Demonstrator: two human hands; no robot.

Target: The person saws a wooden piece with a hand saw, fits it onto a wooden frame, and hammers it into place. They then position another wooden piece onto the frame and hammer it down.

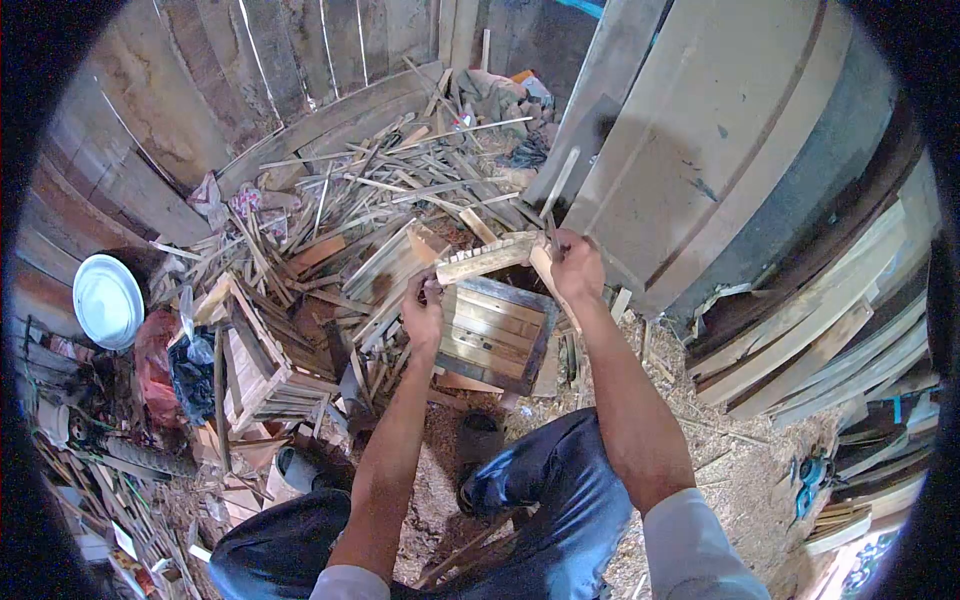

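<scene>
My left hand (424, 308) is closed round the left end of a light wooden piece (487, 259) with a row of notches along its upper edge. At its right end this piece meets a second wooden strip (549, 280) that slopes down to the right. My right hand (577, 264) is closed at that corner, with a thin dark tool (552, 232) upright at its fingers; the tool's exact shape is hard to make out. Below both hands lies a slatted wooden panel (490, 335) with a dark frame.
Scrap sticks (400, 180) are heaped ahead. A wooden crate (265, 375) and a white basin (108, 302) stand left. Large boards (700, 150) lean ahead right, and curved planks (800, 345) are stacked at right. Shavings (720, 440) cover the floor.
</scene>
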